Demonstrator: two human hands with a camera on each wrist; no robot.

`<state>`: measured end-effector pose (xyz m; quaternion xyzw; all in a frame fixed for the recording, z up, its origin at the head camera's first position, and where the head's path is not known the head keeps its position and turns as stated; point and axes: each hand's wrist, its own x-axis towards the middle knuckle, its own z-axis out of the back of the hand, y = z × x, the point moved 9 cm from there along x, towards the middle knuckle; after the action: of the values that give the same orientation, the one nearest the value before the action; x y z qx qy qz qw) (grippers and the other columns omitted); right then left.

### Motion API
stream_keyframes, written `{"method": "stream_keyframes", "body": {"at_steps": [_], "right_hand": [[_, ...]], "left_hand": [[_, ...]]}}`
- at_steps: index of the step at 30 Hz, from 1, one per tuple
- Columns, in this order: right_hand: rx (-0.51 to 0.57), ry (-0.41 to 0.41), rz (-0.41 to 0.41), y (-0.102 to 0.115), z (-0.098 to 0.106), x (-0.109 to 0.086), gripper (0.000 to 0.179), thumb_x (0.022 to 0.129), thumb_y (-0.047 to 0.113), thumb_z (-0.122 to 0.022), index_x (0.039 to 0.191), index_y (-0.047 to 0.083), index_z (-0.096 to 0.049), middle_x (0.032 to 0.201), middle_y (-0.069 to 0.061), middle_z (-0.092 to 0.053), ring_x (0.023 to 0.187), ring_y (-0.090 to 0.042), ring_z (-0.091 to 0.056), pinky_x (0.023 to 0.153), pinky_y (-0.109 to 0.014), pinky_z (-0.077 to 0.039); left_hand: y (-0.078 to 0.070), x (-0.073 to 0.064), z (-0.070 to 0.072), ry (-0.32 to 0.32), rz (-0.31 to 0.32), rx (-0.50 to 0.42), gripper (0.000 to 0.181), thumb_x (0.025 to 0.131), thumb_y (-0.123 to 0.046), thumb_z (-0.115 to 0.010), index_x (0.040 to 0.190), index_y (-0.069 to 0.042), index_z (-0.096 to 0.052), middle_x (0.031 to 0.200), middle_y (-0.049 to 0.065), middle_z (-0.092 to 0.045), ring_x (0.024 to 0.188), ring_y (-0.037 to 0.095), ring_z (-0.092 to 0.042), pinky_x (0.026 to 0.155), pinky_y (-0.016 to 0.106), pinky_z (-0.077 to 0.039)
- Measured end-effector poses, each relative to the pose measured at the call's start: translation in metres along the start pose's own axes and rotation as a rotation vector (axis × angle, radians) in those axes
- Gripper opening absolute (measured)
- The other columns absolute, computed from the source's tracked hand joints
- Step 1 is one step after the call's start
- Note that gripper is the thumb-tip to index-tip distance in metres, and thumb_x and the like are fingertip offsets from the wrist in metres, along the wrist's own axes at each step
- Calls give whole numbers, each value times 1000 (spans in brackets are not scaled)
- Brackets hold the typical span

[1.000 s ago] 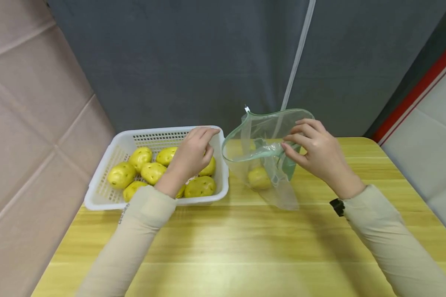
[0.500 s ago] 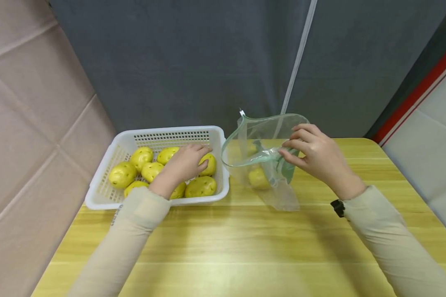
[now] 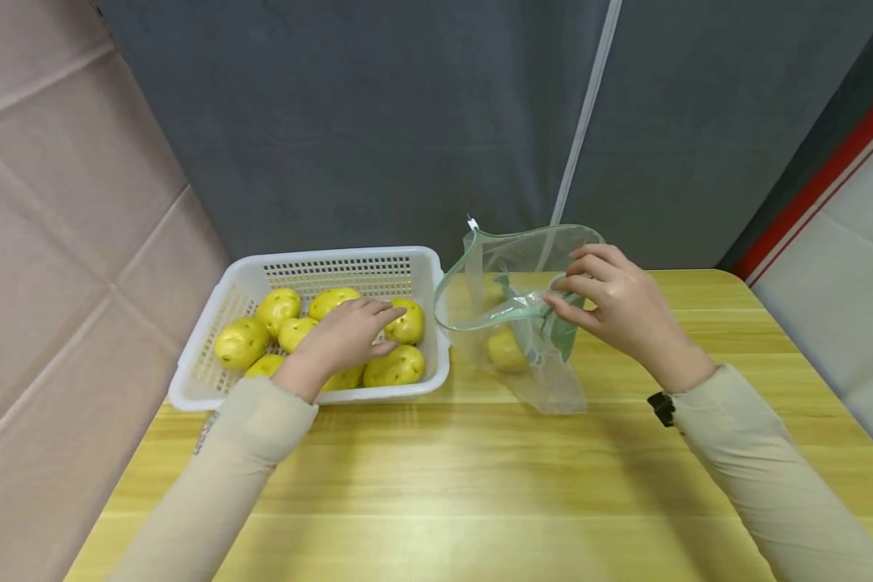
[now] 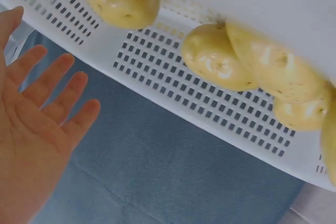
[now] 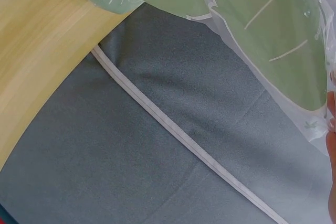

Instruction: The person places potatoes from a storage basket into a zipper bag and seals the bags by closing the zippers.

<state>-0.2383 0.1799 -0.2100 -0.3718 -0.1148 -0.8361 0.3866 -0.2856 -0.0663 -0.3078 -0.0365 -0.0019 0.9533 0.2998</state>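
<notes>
My left hand point(image 3: 343, 339) is over the right half of a white perforated plastic basket point(image 3: 439, 323) of yellow potatoes. Its fingers are extended and apart, and the palm point(image 4: 31, 135) is bare in the left wrist view. Nearest to its fingertips lies a potato point(image 3: 406, 322) by the basket's right end. To the right, my right hand point(image 3: 614, 307) pinches the rim of a clear zipper bag point(image 3: 473, 279) with a green edge and holds its mouth wide. A potato point(image 3: 506, 350) shows through the bag's side. In the right wrist view, the bag has a green leaf print point(image 5: 283, 45).
Basket and bag stand side by side on a wooden table point(image 3: 480, 485). More potatoes point(image 3: 241, 343) fill the basket's left side. A white zipper slider point(image 3: 473, 224) sits at the bag's back corner. Behind the table hangs a grey curtain point(image 3: 371, 121); a pale padded panel point(image 3: 80, 242) is at left.
My left hand has gone down and left, from the basket's right rim to over the potatoes. The bag's mouth has sunk slightly, with my right hand still on it.
</notes>
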Motion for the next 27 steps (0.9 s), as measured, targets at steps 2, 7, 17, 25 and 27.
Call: {"method": "stream_keyframes", "body": {"at_steps": [2, 7, 17, 25, 27], "right_hand": [[-2, 3, -1, 0, 0, 0, 62, 99, 48, -39, 78, 1, -74, 80, -13, -66, 91, -33, -60, 70, -43, -57], [1, 15, 0, 2, -2, 0, 63, 98, 49, -38, 78, 2, -73, 81, -12, -66, 91, -32, -60, 70, -42, -57], [17, 23, 2, 4, -3, -2, 63, 98, 48, -37, 78, 1, -73, 82, -12, -67, 91, -32, -59, 73, -42, -56], [17, 25, 6, 5, -4, -2, 63, 98, 48, -38, 78, 1, -73, 81, -13, -66, 91, -32, -59, 73, -42, -56], [16, 26, 9, 5, -5, -2, 63, 98, 48, -37, 78, 1, -73, 81, -13, -66, 91, -32, -59, 73, -42, -56]], "left_hand": [[1, -3, -3, 8, 1, 3, 55, 92, -35, -61, 138, -8, -50, 137, 16, -55, 129, 35, -50, 109, 50, -39], [1, -7, -13, 35, -17, 23, 60, 90, -40, -62, 139, -9, -49, 138, 16, -54, 129, 36, -49, 110, 51, -38], [-3, -8, -32, 80, -73, 64, 70, 78, -38, -74, 139, -13, -49, 141, 13, -52, 130, 35, -48, 111, 51, -38], [-11, -7, -39, 90, -110, 106, 72, 75, -32, -78, 139, -16, -50, 140, 11, -52, 128, 34, -49, 109, 52, -39], [-12, -6, -41, 100, -107, 105, 71, 76, -29, -78, 139, -17, -50, 140, 11, -52, 128, 35, -50, 108, 52, -41]]}}
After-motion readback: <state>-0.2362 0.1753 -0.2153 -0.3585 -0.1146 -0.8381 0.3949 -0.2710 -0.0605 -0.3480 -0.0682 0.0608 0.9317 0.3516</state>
